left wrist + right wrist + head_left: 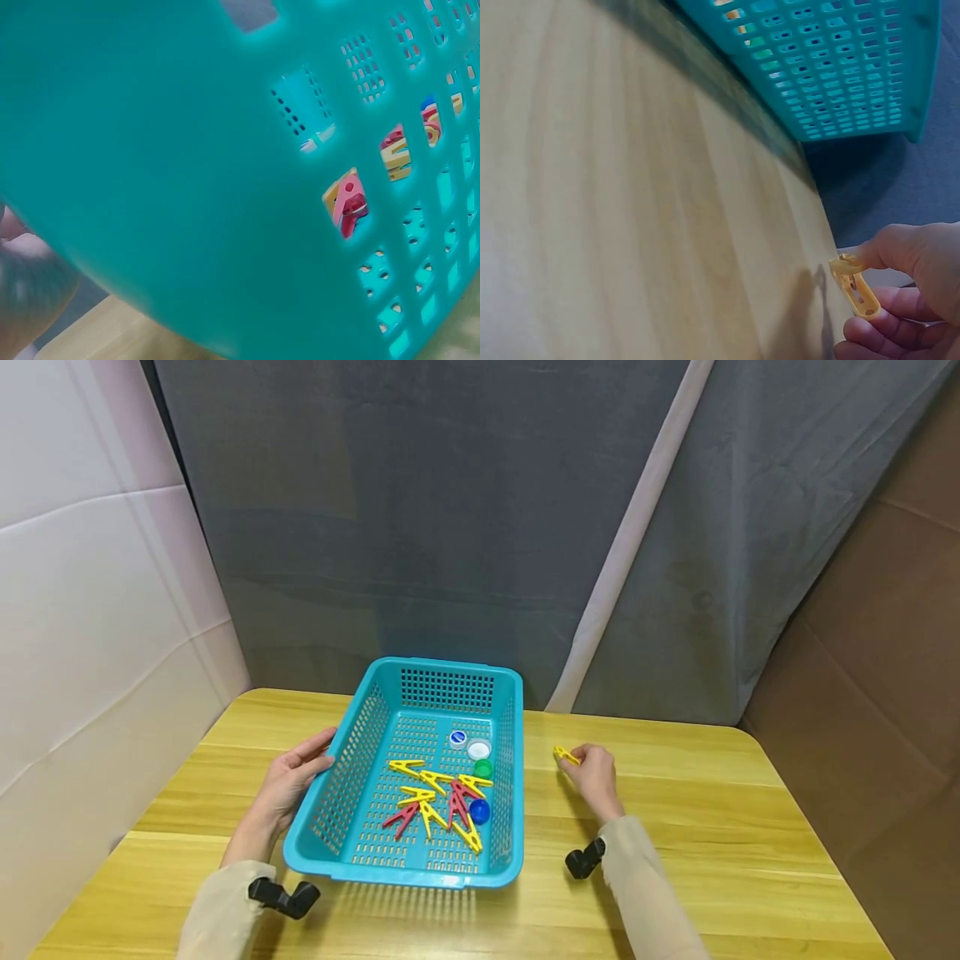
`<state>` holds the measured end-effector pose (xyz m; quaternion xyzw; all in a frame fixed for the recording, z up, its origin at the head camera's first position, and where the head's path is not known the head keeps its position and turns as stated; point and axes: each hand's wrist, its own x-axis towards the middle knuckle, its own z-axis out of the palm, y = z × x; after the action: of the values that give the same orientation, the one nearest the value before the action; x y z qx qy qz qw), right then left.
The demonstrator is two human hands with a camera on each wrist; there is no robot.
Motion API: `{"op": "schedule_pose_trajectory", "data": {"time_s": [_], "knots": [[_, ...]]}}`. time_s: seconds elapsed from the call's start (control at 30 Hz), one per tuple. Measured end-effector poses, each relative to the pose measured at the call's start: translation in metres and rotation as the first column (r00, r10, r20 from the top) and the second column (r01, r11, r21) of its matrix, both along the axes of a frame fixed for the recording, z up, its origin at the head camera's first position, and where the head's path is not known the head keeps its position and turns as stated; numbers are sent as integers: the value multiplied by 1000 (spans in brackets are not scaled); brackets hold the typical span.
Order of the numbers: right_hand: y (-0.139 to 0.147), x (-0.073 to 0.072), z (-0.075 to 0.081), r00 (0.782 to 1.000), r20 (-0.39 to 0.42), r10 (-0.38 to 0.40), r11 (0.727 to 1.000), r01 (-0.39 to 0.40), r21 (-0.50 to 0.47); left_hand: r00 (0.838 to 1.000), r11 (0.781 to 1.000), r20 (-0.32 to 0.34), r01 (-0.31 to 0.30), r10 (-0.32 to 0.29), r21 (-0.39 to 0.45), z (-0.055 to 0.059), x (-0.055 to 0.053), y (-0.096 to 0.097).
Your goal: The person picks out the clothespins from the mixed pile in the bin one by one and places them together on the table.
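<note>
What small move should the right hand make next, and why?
Perhaps carry the yellow clothespin left, over the turquoise basket: the right hand pinches it outside the basket, while other yellow clothespins lie inside.

Near the left hand [288, 783]: one basket [390, 874], six yellow clothespins [408, 764], apparently three red clothespins [408, 812], four caps [483, 768]. In the right hand [597, 781]: one yellow clothespin [565, 755].
</note>
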<state>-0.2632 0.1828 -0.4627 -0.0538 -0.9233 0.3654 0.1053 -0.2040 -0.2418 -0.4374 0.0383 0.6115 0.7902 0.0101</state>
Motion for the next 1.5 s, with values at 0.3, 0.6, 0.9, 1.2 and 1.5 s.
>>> {"op": "schedule_pose_trajectory", "data": {"time_s": [0.3,0.6,0.9,1.2,1.5], "knots": [[-5,2,-7,1000,10,-27,998,26,53,1000,1000,-12,8,-8,26,-2,0,-1],[-17,2,-9,995,92,-34,995,25,94,1000,1000,14,-13,13,12,-2,-1,0],[-19,3,-8,995,90,-32,994,22,106,1000,1000,-2,-12,12,18,-2,-1,1],[-11,9,3,998,-59,27,998,-23,64,1000,1000,18,-10,10,20,-1,-1,1],[-17,9,29,980,-166,106,994,-107,5,999,1000,28,-16,15,22,-2,-1,0]]}}
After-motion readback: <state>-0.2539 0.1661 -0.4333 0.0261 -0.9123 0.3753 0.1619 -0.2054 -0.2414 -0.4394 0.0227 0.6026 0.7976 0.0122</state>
